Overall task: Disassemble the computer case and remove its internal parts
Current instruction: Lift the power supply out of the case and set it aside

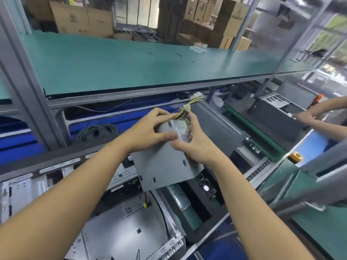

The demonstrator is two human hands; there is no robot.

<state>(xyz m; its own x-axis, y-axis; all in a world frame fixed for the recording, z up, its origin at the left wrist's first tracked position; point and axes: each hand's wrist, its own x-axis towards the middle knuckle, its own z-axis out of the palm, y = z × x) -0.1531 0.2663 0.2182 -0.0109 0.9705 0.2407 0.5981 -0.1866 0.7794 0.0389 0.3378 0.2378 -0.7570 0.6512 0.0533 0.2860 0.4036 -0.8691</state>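
Power supply unit (163,162) is held tilted above the open computer case (122,231) by both hands. Its far end is gripped by the left hand (148,128), whose fingers are curled by the yellow-and-black cable bundle (181,114). The right hand (195,145) is clamped on its right edge. White connectors (197,94) are seen at the cable ends.

Left hand (150,128), right hand (195,145): fingers (165,136) curled.
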